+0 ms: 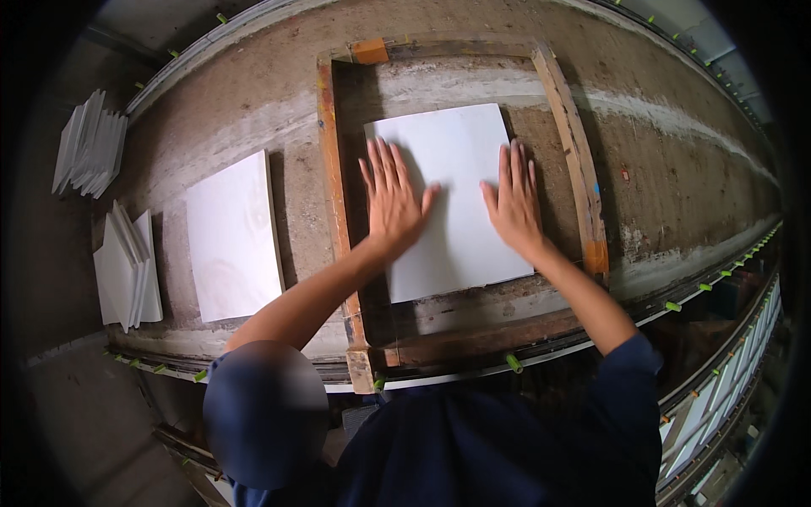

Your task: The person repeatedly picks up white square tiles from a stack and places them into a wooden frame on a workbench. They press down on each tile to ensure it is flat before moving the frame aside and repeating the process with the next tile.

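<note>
A white rectangular sheet lies flat inside a worn wooden frame on the long table. Over its left edge rests my left hand, palm down with fingers stretched out and the thumb apart. My right hand lies the same way along the sheet's right edge, its fingers pointing away from me. Neither hand grips anything. Another white sheet or thin board lies to the left, outside the frame.
Stacks of white sheets or boards stand at the far left, with a smaller leaning group nearer. The table has a stained brown surface. Green clips line its near edge. A rack with white panels stands at the lower right.
</note>
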The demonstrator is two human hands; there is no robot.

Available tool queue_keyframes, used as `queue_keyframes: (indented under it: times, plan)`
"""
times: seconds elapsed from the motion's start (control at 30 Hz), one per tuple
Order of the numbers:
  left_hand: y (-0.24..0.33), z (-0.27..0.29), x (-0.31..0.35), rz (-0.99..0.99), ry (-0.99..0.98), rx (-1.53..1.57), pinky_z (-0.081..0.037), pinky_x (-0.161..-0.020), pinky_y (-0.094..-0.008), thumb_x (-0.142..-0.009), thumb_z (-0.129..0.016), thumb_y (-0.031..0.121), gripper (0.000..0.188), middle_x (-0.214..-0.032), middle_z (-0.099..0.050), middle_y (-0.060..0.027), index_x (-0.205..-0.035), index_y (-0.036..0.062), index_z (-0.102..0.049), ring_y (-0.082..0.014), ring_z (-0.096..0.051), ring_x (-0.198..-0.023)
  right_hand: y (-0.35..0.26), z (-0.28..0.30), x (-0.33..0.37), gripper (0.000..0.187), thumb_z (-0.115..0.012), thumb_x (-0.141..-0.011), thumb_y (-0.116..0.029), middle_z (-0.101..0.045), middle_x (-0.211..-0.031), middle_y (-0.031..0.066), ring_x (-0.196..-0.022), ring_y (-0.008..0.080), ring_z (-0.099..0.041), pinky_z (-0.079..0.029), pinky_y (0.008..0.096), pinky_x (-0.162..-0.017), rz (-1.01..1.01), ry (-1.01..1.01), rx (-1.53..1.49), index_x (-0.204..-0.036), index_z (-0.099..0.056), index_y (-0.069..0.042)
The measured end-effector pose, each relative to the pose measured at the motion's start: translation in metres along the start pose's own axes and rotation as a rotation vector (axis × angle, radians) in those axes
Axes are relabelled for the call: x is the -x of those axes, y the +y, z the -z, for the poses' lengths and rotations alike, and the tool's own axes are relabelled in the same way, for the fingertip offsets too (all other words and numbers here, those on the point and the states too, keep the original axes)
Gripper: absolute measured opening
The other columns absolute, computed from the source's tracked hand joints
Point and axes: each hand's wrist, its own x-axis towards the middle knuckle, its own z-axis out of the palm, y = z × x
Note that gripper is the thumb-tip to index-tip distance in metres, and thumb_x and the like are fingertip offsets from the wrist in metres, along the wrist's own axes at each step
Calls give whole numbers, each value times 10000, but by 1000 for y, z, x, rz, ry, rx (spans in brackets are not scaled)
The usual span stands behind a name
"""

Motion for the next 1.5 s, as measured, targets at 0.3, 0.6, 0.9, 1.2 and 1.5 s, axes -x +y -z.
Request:
queue_keyframes:
  times: [0.3,0.6,0.9,1.2,1.5]
  plan:
    - [41,21,45,-215,-281,-135,-11,-968,-731,-908,-350,371,641,-1494,-61,-206,-1450,95,-149,-408,7,-1378,-43,23,33,588,-421,-901,-283,-214,-1456,215,-1375,316,-160,-100,478,-1113,207,-182,-15,-1382,-275,21]
    - [26,24,45,-295,-120,-216,11,-1023,-672,-887,-399,466,697,-1496,-84,-195,-1434,81,-204,-341,2,-1394,-18,8,33,579,-471,-901,-266,-209,-1473,157,-1380,273,-157,-119,449,-1126,283,-55,-46,-1403,-277,-52]
    - [-56,57,57,196,88,603,-265,-1033,-495,-733,-539,-45,825,-1416,-232,-265,-1431,49,-110,-359,-233,-1329,97,68,40,830,-614,-809,-43,-198,-1427,255,-1300,386,-280,-296,448,-1055,-256,-106,39,-1449,-98,-156]
    - [-10,124,23,139,225,476,-464,-691,-314,-710,-505,-132,753,-787,-486,-87,-1380,127,-278,-208,-526,-726,118,108,20,822,-670,-764,-95,-608,-955,278,-814,381,-616,-456,439,-763,-351,-167,-270,-1427,-188,-157]
    - [124,8,-49,70,268,490,-481,-673,-423,-674,-550,-94,687,-829,-547,-175,-1300,13,-290,-331,-576,-754,322,137,16,631,-606,-811,-84,-601,-755,243,-763,409,-600,-439,458,-690,-180,181,-253,-1366,-317,-168]
